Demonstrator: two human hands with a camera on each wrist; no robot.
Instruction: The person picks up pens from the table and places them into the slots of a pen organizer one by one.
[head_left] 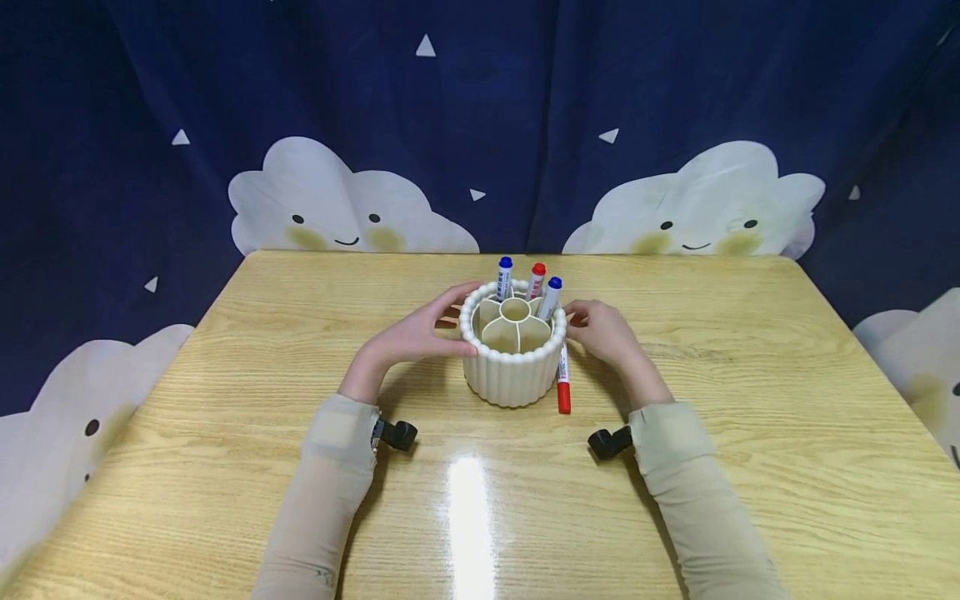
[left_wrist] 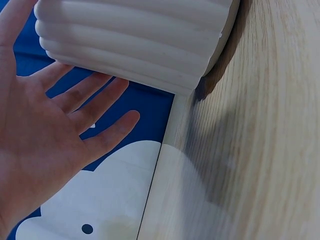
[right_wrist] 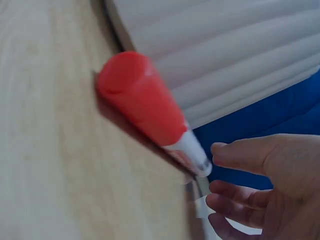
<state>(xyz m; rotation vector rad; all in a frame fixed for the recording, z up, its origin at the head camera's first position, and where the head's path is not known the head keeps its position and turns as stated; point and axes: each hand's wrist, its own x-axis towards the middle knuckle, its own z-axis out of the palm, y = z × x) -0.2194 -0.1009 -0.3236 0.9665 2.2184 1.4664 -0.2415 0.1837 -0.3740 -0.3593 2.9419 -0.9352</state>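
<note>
A cream pen holder (head_left: 504, 379) with ribbed sides and petal-shaped compartments stands upright on the table. My left hand (head_left: 412, 335) spans its left side, thumb at the front of the rim and fingers toward the back. In the left wrist view that hand (left_wrist: 60, 120) keeps its palm apart from the ribbed wall (left_wrist: 130, 40). Beside the holder's right side lies a red-capped marker (head_left: 564, 395), cap toward me. My right hand (head_left: 602, 332) is beside the right rim; in the right wrist view its loosely bent fingers (right_wrist: 240, 197) are near the marker's (right_wrist: 145, 105) far end, holding nothing.
Two blue-capped markers (head_left: 505, 279) (head_left: 551, 298) and another red-capped marker (head_left: 536, 282) stand in the holder's back and right compartments. The wooden table (head_left: 225, 467) ends at a dark blue curtain (head_left: 360, 92) printed with clouds.
</note>
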